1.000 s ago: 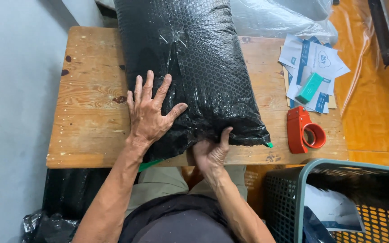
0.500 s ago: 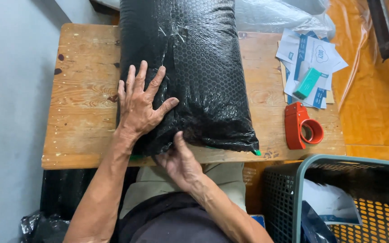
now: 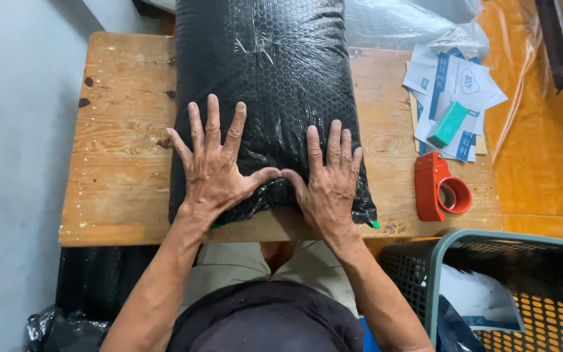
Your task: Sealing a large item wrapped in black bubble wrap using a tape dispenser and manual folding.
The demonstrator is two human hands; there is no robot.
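Wooden table (image 3: 118,189): left hand (image 3: 213,169), right hand (image 3: 327,186) flat on black parcel (image 3: 268,78).

Bare forearms, no sleeves in view; dark top, seemingly pale khaki trousers beneath.

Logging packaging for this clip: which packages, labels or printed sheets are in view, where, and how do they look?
Black bubble-wrap parcel: pillow-shaped, table centre, both hands flat on its near end.
Printed sheets: white and blue, fanned at the table's right edge.
Clear plastic wrap: crumpled, behind the parcel, right.
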